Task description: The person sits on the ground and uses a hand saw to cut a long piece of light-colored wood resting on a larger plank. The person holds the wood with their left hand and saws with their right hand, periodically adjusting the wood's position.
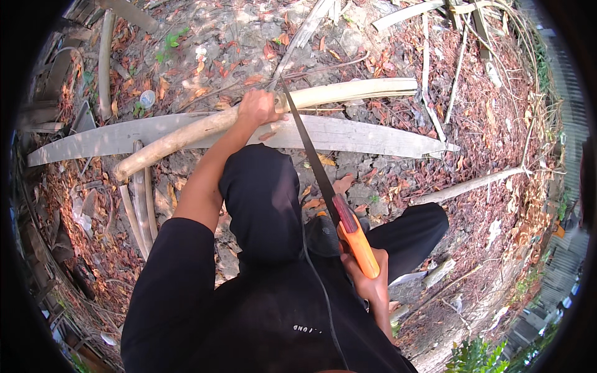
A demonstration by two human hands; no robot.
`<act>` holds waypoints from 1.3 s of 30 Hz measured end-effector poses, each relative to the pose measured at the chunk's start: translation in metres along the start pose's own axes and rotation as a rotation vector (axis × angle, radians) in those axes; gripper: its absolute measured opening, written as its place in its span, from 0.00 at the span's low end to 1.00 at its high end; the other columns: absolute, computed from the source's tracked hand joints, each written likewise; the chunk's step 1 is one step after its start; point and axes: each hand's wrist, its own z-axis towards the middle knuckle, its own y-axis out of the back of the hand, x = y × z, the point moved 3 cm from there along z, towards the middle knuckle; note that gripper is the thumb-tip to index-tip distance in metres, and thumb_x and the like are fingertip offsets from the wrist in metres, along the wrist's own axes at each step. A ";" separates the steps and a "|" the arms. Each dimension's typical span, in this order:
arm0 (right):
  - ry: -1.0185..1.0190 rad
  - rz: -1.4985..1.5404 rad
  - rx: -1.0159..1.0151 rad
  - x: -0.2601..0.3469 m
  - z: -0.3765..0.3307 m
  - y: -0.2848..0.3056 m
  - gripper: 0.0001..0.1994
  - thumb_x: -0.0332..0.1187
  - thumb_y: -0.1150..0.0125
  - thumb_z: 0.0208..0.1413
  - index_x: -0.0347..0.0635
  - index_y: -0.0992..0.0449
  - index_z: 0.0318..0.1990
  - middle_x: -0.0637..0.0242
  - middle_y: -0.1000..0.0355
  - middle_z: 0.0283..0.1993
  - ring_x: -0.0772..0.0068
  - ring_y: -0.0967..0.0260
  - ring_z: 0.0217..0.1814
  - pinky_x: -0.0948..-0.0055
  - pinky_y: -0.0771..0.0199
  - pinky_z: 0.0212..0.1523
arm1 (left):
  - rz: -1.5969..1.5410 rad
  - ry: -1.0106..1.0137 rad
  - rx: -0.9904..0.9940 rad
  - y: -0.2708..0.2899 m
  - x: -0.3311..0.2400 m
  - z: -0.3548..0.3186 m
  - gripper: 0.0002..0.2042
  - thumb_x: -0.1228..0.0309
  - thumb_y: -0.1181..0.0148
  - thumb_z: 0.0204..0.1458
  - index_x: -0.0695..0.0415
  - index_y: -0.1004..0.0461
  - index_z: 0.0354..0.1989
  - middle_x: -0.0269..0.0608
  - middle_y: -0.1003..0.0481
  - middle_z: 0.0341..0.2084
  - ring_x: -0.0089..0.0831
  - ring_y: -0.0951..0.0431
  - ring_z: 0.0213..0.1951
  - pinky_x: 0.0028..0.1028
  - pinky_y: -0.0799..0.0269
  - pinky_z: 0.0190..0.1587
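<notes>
A long, pale, slightly curved wooden log (186,140) lies across a grey plank (367,137). My left hand (258,108) is closed around the top of the log near its middle. In my right hand (369,278) I grip a handsaw (315,158) by its orange handle. The dark blade slants away from me up to the log, its tip just beyond it, a little right of my left hand. Whether the teeth have cut into the wood cannot be made out. My knees in dark trousers are bent on the near side of the plank.
Dry leaves and bare soil cover the ground. Thin sticks (142,208) lie under the log's left end. A branch (469,186) rests at right, and another piece of wood (106,65) at far left. A dark cable (317,280) hangs down my front.
</notes>
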 end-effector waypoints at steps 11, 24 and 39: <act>0.317 -0.174 -0.150 0.016 0.068 -0.049 0.08 0.29 0.37 0.49 0.30 0.25 0.27 0.47 0.31 0.20 0.43 0.30 0.22 0.61 0.33 0.26 | -0.009 0.067 0.116 0.001 -0.004 -0.010 0.40 0.33 0.34 0.36 0.59 0.24 0.47 0.53 0.22 0.40 0.46 0.22 0.47 0.42 0.29 0.51; 0.103 -0.086 -0.069 -0.009 0.025 -0.019 0.07 0.29 0.37 0.49 0.33 0.22 0.31 0.54 0.26 0.22 0.59 0.28 0.21 0.65 0.30 0.28 | 0.011 0.033 0.055 -0.011 0.001 -0.008 0.41 0.32 0.35 0.36 0.59 0.24 0.47 0.55 0.22 0.40 0.50 0.22 0.47 0.45 0.29 0.51; 0.052 0.045 -0.070 -0.020 -0.007 -0.015 0.08 0.28 0.38 0.50 0.30 0.22 0.35 0.70 0.34 0.17 0.82 0.41 0.16 0.76 0.42 0.19 | 0.029 0.069 0.064 -0.002 -0.003 -0.009 0.42 0.32 0.36 0.37 0.57 0.25 0.50 0.51 0.24 0.46 0.46 0.26 0.53 0.41 0.35 0.58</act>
